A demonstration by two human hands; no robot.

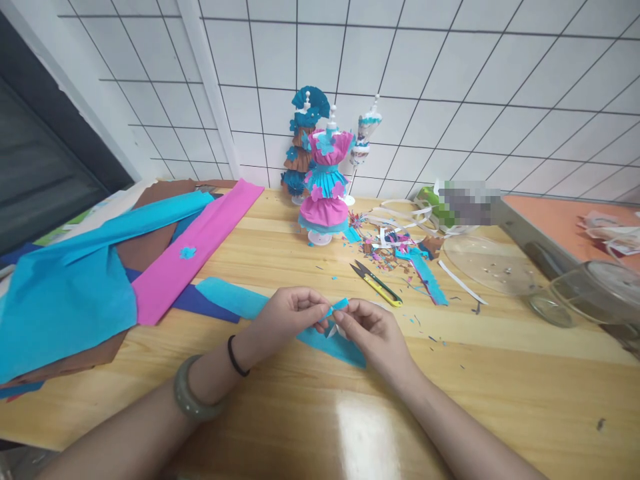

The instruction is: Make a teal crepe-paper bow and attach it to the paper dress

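Observation:
Between the fingertips of both hands is a small folded piece of light-blue crepe paper [341, 304]. My left hand [295, 312] pinches its left end, and my right hand [371, 325] pinches the right end. A white scrap shows under the fingers; what it belongs to I cannot make out. Below the hands a light-blue crepe paper strip [335, 347] lies slantwise on the table, partly covered by the left hand. Just beyond the right hand rest yellow-handled thread snips [377, 283].
A pink and blue paper dress on a stand [325, 180] stands at the back, before two other dress stands. Folded crepe sheets [65, 293] and a pink strip [200, 253] lie left. Paper scraps [390, 240], a clear plate [487, 263] and a clear jar [585, 293] are right.

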